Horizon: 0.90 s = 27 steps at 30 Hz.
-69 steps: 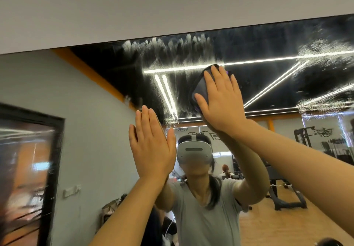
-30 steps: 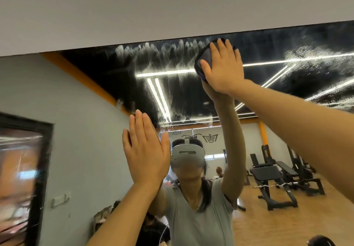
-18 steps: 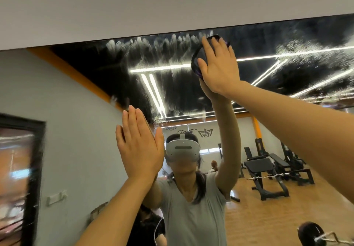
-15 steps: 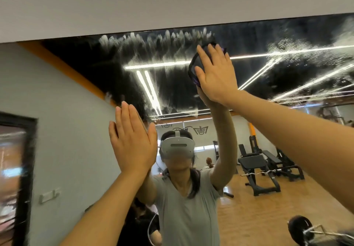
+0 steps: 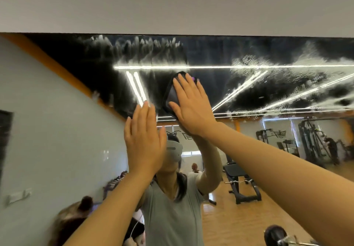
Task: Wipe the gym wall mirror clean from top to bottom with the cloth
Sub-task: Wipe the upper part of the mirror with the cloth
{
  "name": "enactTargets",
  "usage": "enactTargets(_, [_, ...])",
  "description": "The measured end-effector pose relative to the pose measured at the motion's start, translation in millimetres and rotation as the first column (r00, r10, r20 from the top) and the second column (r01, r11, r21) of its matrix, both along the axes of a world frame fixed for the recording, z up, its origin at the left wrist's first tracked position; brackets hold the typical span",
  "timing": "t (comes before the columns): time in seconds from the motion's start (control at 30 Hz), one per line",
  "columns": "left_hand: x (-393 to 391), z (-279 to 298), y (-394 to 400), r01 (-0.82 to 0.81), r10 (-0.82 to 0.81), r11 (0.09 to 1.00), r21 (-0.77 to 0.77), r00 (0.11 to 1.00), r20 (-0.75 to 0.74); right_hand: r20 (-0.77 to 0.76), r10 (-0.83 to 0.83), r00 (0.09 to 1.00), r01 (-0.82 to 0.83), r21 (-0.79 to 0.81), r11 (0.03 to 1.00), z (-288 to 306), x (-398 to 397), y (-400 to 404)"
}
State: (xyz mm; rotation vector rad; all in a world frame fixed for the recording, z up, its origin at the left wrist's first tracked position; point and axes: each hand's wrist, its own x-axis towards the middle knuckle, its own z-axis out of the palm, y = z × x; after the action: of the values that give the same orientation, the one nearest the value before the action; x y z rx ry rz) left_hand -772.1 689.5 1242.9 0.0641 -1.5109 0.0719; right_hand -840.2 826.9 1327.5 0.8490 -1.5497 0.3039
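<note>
- Where the right hand (image 5: 191,110) lies flat with fingers straight, it presses the dark cloth (image 5: 171,96) against the mirror (image 5: 268,85), below the top edge.
- The left hand (image 5: 144,146) is open, fingers straight and together, holding nothing, just lower left of the cloth.
- White streaks (image 5: 145,48) cover the upper glass.
</note>
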Motion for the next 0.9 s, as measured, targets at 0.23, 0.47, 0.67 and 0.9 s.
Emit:
enactTargets(0.23, [-30,-2,29,-0.16,0.16,0.986,0.05,0.987,0.01,-0.019,-0.035,0.999,0.036,0.034,0.999,46,-10,20])
enactTargets(0.47, [-30,-2,27,-0.21,0.211,0.977,0.046,0.978,-0.004,0.002,-0.056,0.998,0.056,-0.007,0.998,113,-13,28])
enactTargets(0.67, [-31,-2,26,-0.222,0.222,0.974,0.037,0.975,0.007,0.005,-0.038,0.999,0.038,-0.033,0.999,120,-17,34])
enactTargets(0.9, [-31,-2,26,-0.205,0.205,0.978,0.026,0.979,0.004,-0.05,0.008,0.999,-0.006,0.031,1.0,55,-20,42])
